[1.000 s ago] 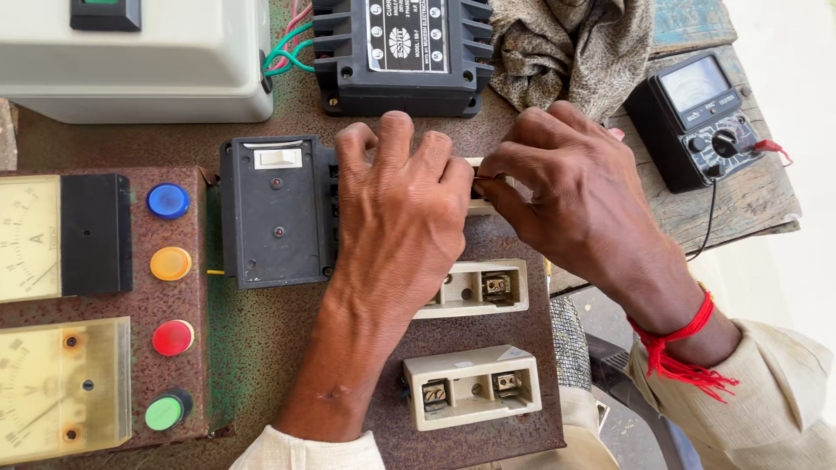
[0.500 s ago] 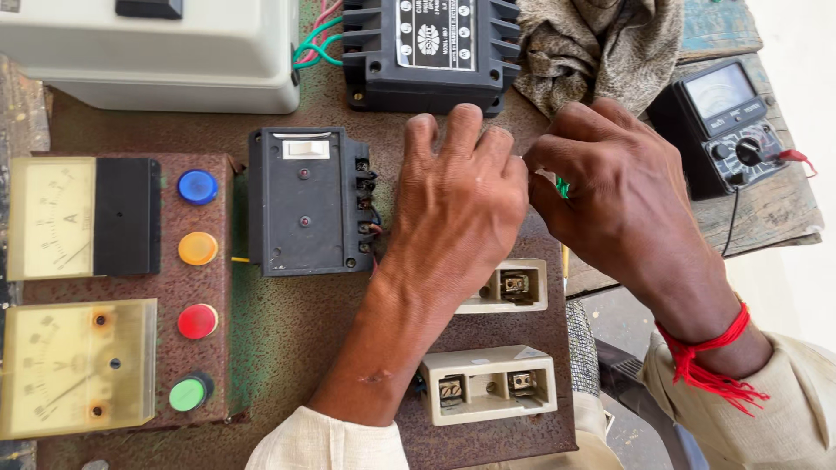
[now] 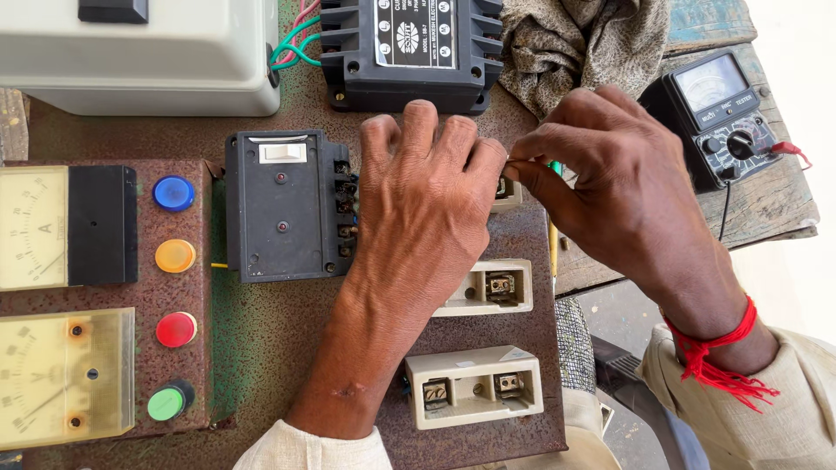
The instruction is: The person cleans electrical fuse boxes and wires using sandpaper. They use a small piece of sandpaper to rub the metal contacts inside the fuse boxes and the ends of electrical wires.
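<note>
My left hand [image 3: 422,209] lies palm down on a rusty metal panel [image 3: 270,339], fingers spread over the topmost of three cream fuse holders [image 3: 507,193], which it mostly hides. My right hand [image 3: 610,187] pinches a thin tool with a green and yellow handle [image 3: 554,235] at that holder, right beside my left fingertips. Two more cream fuse holders [image 3: 489,287] [image 3: 475,385] sit below in a column. A black relay block [image 3: 283,204] is fixed just left of my left hand.
A black transformer-like unit [image 3: 409,48] with green and red wires sits at the top. A cream box [image 3: 139,57] is top left. Two meters [image 3: 35,226] and coloured indicator lamps [image 3: 174,257] are on the left. A multimeter [image 3: 718,113] and a cloth [image 3: 583,43] lie at right.
The view has shifted so the panel sits further right and lower. Both hands stay at the top fuse holder; the right hand's tool handle now shows below its fingers.
</note>
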